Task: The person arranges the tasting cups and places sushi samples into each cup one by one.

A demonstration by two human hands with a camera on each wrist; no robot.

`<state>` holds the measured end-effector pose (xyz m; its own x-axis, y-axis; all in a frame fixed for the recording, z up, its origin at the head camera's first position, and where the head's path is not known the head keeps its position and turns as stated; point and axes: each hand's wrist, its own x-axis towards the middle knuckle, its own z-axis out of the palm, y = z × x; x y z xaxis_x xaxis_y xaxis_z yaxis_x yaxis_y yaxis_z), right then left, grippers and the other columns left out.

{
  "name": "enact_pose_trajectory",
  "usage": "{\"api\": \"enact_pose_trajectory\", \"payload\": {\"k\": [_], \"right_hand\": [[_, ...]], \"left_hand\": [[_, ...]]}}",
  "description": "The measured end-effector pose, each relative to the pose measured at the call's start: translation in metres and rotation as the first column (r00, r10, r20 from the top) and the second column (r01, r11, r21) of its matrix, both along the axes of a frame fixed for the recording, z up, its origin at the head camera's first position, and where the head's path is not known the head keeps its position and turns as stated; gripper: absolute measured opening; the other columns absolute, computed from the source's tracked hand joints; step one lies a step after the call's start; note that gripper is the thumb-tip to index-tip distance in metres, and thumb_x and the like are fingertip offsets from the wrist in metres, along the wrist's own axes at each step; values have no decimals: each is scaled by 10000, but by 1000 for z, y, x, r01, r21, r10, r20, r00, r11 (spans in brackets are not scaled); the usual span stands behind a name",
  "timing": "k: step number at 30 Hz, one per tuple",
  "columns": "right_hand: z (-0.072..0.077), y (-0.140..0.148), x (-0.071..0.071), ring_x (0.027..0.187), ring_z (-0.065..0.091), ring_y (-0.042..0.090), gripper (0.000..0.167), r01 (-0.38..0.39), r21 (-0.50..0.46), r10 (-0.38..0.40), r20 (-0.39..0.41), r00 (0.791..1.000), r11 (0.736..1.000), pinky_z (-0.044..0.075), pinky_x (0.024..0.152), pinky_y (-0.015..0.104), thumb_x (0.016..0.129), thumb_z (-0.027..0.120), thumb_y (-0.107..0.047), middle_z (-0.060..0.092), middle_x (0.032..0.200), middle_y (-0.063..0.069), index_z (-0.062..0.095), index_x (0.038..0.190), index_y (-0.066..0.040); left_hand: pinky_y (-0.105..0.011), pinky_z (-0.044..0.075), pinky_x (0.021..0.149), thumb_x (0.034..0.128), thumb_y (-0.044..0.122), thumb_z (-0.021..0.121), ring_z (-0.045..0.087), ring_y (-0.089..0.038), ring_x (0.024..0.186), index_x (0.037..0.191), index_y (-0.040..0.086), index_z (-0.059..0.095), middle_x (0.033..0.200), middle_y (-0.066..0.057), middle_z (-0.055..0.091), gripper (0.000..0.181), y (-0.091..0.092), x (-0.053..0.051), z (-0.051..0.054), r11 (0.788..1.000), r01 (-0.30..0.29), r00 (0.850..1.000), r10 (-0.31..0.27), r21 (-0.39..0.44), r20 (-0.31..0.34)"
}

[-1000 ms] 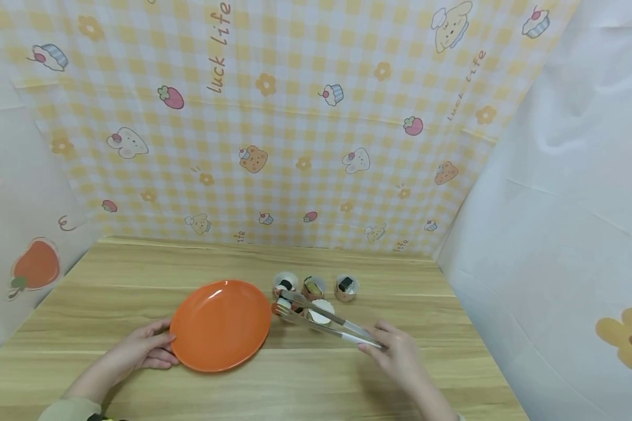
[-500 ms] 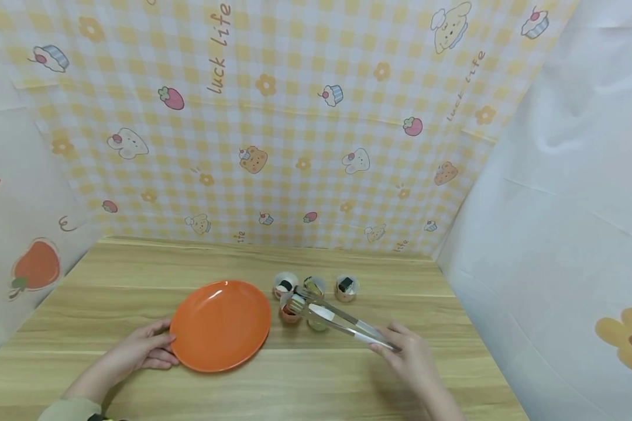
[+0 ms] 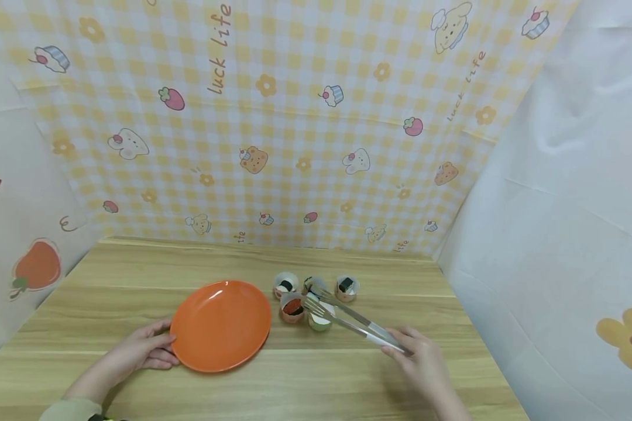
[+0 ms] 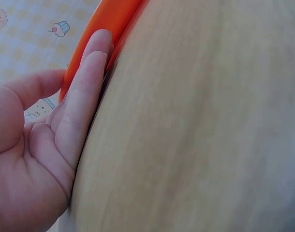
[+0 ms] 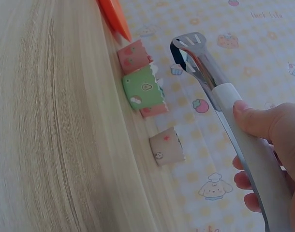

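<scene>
My right hand grips a pair of metal tongs with pale handle sleeves. Their slotted heads stand slightly apart over the paper cups; a dark patch shows between them in the right wrist view, and I cannot tell whether it is food. Below them is a green paper cup. Left of it, a pink cup holds something red and dark. My left hand pinches the left rim of an orange plate, thumb at the edge and fingers against the underside.
Behind stand a cup with white and black food, and another cup partly hidden by the tongs. A brownish cup with a black-and-white piece stands apart at right. A checked cloth hangs behind the wooden table.
The tongs and my right hand have moved right, from over the front-left pink cup to over the green cup. The pink cup's red content now shows. My left hand and the plate have not moved.
</scene>
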<state>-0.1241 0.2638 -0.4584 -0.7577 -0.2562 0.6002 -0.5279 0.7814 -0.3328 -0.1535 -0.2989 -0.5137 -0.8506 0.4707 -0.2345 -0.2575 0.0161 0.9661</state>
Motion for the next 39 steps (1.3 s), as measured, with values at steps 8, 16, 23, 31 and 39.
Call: {"api": "enact_pose_trajectory", "payload": {"k": [8,16,23,31,39], "right_hand": [[-1,7,2,654,573,-3,386,6,18,-5,-44,999,1000,460,540,97,635,878,-128,672,881,-67,761,1002,-106],[-2,12,6,596,458,-51,378,24,20,-23,-54,998,1000,376,488,92,630,884,-123,611,819,-142,766,989,-121],[-2,15,9,588,427,-53,372,65,39,-64,-33,997,997,373,467,132,642,881,-148,605,794,-140,765,994,-120],[-4,17,11,607,458,-47,355,70,42,-70,-11,997,997,408,469,167,640,884,-123,620,806,-115,766,975,-107],[-7,17,11,557,412,-59,361,73,46,-73,9,997,996,366,434,149,631,889,-105,579,774,-151,766,970,-104]], "left_hand": [[-418,565,784,1029,173,440,674,-307,879,1400,-198,-80,971,-188,665,738,0,1,0,1000,5,1000,-5,4,1],[-417,566,781,1025,172,447,676,-304,874,1394,-205,-76,962,-195,667,742,0,0,0,1000,1,1000,-1,0,0],[-413,568,778,1025,177,451,677,-301,869,1399,-200,-62,966,-189,668,738,0,0,0,1000,-5,1000,5,-5,7],[-412,565,784,1022,173,453,678,-295,870,1393,-199,-101,964,-193,669,763,1,1,2,1000,0,1000,0,2,8],[-411,566,780,1026,167,443,678,-299,870,1398,-195,-86,961,-196,668,741,0,0,0,1000,0,1000,0,0,-5]]}}
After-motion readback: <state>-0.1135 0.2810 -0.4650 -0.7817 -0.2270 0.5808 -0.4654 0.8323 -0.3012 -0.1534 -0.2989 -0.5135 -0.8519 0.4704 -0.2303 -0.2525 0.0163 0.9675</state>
